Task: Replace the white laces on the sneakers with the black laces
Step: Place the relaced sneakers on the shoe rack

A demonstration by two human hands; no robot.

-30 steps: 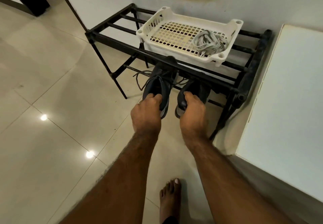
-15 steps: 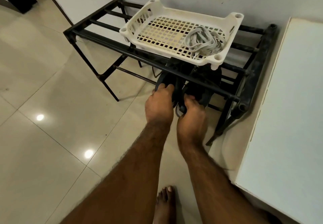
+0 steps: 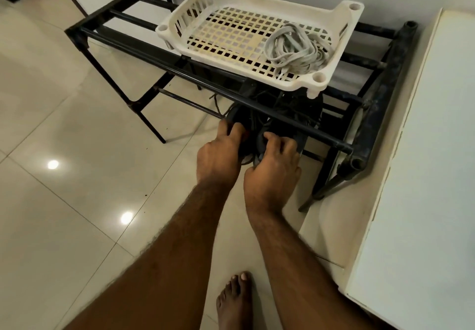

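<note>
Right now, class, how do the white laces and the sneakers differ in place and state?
The white laces lie in a loose bundle in the white basket on the rack's top level; the sneakers sit on the lower level, under the front bar. The laces are pale and untouched; the sneakers are dark, gripped by the left hand and right hand. Both are on the black rack.

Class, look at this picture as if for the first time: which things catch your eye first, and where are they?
Two hands, left and right, grip dark sneakers on the black rack's lower shelf. Above, a white basket holds a tangle of pale laces.
</note>
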